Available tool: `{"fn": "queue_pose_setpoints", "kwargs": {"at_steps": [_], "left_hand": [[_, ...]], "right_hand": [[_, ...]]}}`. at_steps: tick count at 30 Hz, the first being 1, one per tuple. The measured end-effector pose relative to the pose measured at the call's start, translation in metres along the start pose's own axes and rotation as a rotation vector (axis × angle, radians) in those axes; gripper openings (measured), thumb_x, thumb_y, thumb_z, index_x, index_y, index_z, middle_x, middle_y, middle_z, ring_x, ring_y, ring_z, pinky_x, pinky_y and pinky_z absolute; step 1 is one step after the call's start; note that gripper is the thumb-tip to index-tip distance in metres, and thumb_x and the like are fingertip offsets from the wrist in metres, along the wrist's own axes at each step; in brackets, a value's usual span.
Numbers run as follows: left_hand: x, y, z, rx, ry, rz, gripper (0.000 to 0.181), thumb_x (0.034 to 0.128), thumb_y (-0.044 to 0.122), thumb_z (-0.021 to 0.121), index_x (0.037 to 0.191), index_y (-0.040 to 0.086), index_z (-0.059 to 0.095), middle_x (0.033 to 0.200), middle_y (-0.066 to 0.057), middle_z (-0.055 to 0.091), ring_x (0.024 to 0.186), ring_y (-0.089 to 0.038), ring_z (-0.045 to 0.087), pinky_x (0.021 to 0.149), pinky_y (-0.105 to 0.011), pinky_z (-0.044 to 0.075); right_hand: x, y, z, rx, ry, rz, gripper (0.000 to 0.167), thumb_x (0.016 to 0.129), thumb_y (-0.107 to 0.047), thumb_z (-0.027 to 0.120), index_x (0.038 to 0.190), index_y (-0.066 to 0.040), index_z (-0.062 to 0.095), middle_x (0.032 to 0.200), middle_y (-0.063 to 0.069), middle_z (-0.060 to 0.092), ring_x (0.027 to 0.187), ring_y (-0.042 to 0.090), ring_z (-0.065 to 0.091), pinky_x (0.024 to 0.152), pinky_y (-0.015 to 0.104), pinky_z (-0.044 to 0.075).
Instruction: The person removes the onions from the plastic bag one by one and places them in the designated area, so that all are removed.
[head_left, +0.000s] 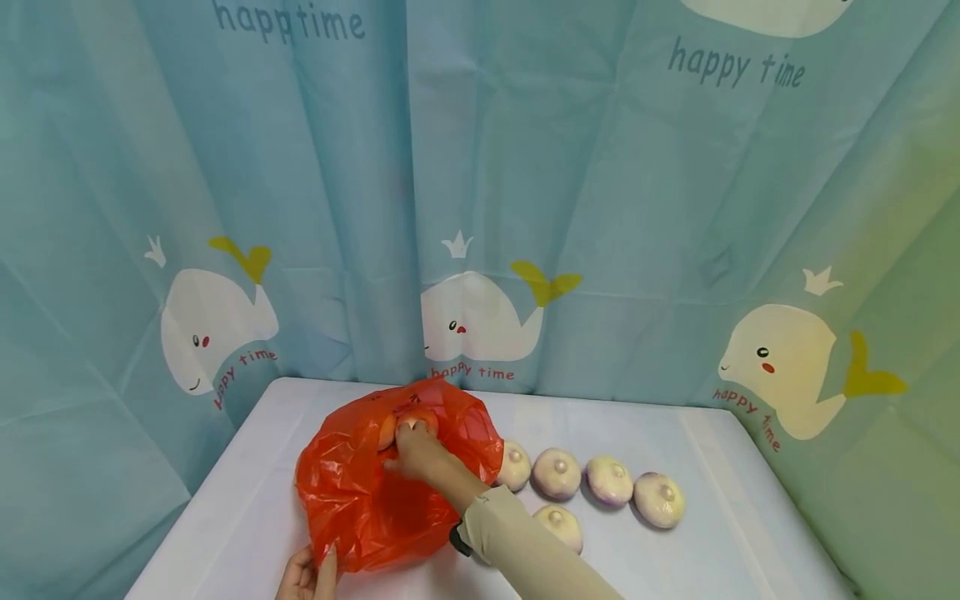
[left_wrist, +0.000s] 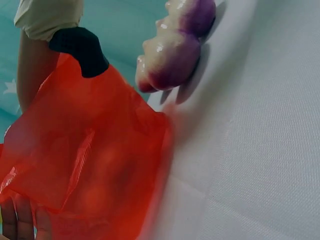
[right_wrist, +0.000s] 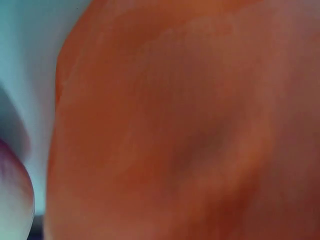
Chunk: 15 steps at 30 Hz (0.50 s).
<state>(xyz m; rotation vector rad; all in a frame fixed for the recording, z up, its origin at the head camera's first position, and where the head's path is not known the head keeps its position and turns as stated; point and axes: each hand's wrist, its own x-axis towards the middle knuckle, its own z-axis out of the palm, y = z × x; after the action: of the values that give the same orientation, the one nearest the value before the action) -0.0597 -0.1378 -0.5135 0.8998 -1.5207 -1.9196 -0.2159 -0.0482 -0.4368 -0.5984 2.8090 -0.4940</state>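
A red plastic bag (head_left: 352, 492) lies with its mouth spread toward me at the table's left. My left hand (head_left: 309, 573) pinches the near rim of the bag; in the left wrist view some of its fingers (left_wrist: 24, 220) show against the red film. My right hand (head_left: 423, 454) reaches inside, its fingers curled over a round turnip (head_left: 416, 417), tinted orange by the bag. Another rounded shape (head_left: 387, 432) sits beside it in the bag. Red film fills most of the right wrist view, so that hand's fingers are hidden there.
Several white-and-purple turnips stand right of the bag: a back row with one turnip (head_left: 557, 473) and an end one (head_left: 659, 500), plus a nearer turnip (head_left: 558, 527) beside my right sleeve. The white table (head_left: 720, 542) meets a blue whale-print curtain (head_left: 600, 333) behind.
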Motion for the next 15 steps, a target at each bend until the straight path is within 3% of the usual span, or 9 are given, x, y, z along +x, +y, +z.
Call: {"fn": "queue_pose_setpoints", "kwargs": {"at_steps": [5,9,13,15], "left_hand": [[0.000,0.001,-0.001,0.005,0.000,0.002,0.018,0.0890,-0.002,0.054,0.102,-0.015,0.052,0.084,-0.004,0.062,0.067,0.006,0.053,0.056,-0.011,0.048],[0.000,0.002,-0.001,-0.005,0.006,0.005,0.017,0.0891,-0.002,0.055,0.101,-0.014,0.053,0.084,-0.002,0.062,0.067,0.006,0.053,0.056,-0.010,0.048],[0.000,0.000,-0.001,-0.039,0.007,0.007,0.014,0.0889,-0.002,0.055,0.100,-0.011,0.055,0.082,0.006,0.060,0.068,0.005,0.054,0.058,-0.011,0.048],[0.001,-0.001,-0.001,-0.042,0.012,0.008,0.014,0.0889,-0.002,0.056,0.100,-0.011,0.054,0.083,0.004,0.060,0.068,0.005,0.054,0.058,-0.011,0.049]], "right_hand": [[0.009,-0.001,0.000,-0.051,-0.011,-0.018,0.055,0.085,-0.031,0.070,0.125,0.001,0.049,0.119,0.013,0.050,0.108,0.028,0.044,0.092,0.033,0.043],[0.015,0.001,0.001,-0.020,-0.003,0.000,0.055,0.085,-0.031,0.071,0.125,-0.001,0.050,0.119,0.013,0.049,0.108,0.030,0.042,0.086,0.036,0.047],[0.019,0.007,0.007,0.006,0.082,0.001,0.046,0.084,-0.028,0.072,0.116,-0.001,0.054,0.115,0.014,0.048,0.106,0.030,0.044,0.080,0.041,0.050],[0.021,0.010,0.010,0.021,0.131,0.001,0.041,0.083,-0.026,0.073,0.110,0.000,0.055,0.111,0.015,0.047,0.103,0.032,0.047,0.076,0.043,0.051]]}}
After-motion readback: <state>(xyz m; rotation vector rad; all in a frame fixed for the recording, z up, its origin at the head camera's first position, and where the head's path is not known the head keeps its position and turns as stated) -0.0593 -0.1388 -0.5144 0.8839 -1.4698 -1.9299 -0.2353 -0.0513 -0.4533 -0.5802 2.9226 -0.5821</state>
